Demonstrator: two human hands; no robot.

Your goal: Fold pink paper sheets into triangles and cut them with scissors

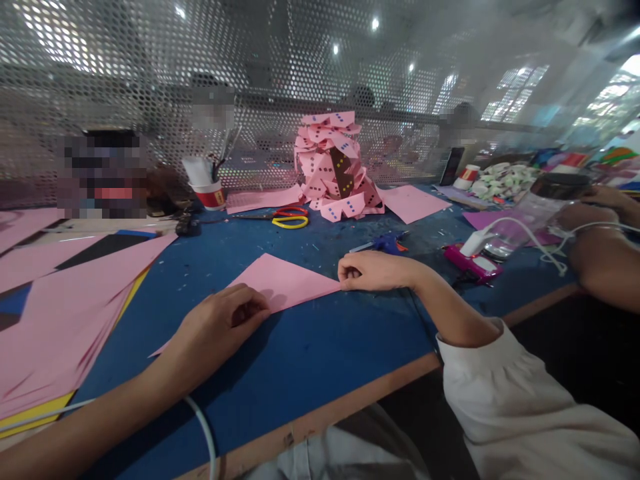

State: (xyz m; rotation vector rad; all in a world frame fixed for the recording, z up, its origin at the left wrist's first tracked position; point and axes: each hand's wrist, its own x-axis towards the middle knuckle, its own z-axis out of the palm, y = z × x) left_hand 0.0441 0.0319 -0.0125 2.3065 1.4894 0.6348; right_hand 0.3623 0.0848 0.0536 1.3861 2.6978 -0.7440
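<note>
Fingers (254, 299) of the left hand (213, 337) curl loosely inward, tips at the near edge of a folded pink triangle (295, 283); whether they grip it or only rest there, I cannot tell. On the right hand (377, 269), thumb and forefinger meet in a pinch on the triangle's right corner. The triangle lies on the blue table (305, 363), between both hands, its peak pointing far and its left corner showing beyond the left wrist. Nearest runs the wooden edge (330, 420), with a pale cord (203, 420) by the left forearm. At left, pink sheets (75, 313) lie stacked over yellow ones. Just beyond the right hand is a blue glue gun (387, 242); farther right, a magenta device (473, 265) sits near a clear jar (523, 217) and another person's arm (600, 243). Past the triangle lie scissors (290, 218) with red and yellow handles, left of a dotted pink paper model (333, 167). Far left stands a cup (209, 197); behind everything rises a perforated screen (270, 67).
</note>
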